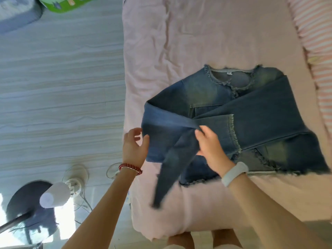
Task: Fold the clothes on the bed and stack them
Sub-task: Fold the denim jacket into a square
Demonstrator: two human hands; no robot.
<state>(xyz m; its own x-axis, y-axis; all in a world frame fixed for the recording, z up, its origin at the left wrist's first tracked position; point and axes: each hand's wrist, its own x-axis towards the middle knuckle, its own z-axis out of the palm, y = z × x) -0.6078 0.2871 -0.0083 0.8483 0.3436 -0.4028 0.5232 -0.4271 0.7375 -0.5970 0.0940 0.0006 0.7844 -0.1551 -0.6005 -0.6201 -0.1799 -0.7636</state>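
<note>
A blue denim jacket (221, 97) with frayed edges lies on the pink bed sheet (206, 36), collar pointing away from me. Its right sleeve is folded across the front. My right hand (210, 144), with a white band on the wrist, grips the left sleeve (172, 159) near the middle of the jacket; the cuff end hangs blurred toward the bed's near edge. My left hand (134, 146), wearing a red bead bracelet, has its fingers on the fold at the jacket's left edge.
A pink-and-white striped blanket (312, 51) runs along the bed's right side. Left of the bed is pale wood flooring (59, 87) with a standing fan (53, 193), a cable, a green box (66, 3) and a grey cushion (16, 13).
</note>
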